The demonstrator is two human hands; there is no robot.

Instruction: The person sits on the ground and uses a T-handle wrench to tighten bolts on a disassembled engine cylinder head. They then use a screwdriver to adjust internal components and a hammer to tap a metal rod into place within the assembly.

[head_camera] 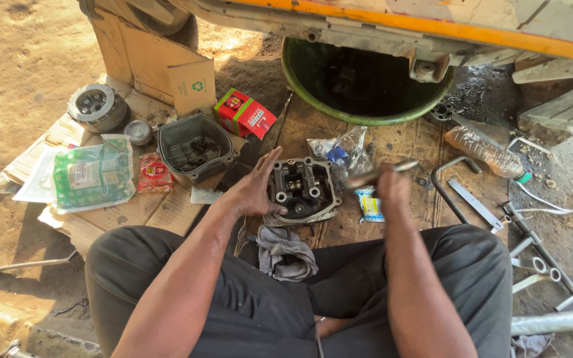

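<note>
— What's nearest on my feed?

— My crossed legs in dark trousers, with a grey rag (285, 253) lying between the knees. Just beyond it my left hand (254, 190) rests flat against the left side of the engine cylinder head (302, 189), fingers spread and straight. The head sits on flattened cardboard (339, 229) on the ground, right in front of me.

— And the right?

— My right hand (392, 183) is fisted around a metal tool (381, 172), fingers pressed together on its handle, held just right of the head.

— The surface around it?

— Oily cardboard over sandy dirt. Left of the head I see a grey engine cover (195, 147), a red packet (154, 174) and a green plastic bag (94, 175); farther left a round clutch part (97, 107). To the right, a bent steel bar (451, 183), spanners and a plastic bottle (484, 151).

— Farther back?

— A red box (245, 113), a brown carton (160, 63), then a green basin (366, 83) under a yellow vehicle frame (432, 26). Outdoors, hard sunlight.
</note>
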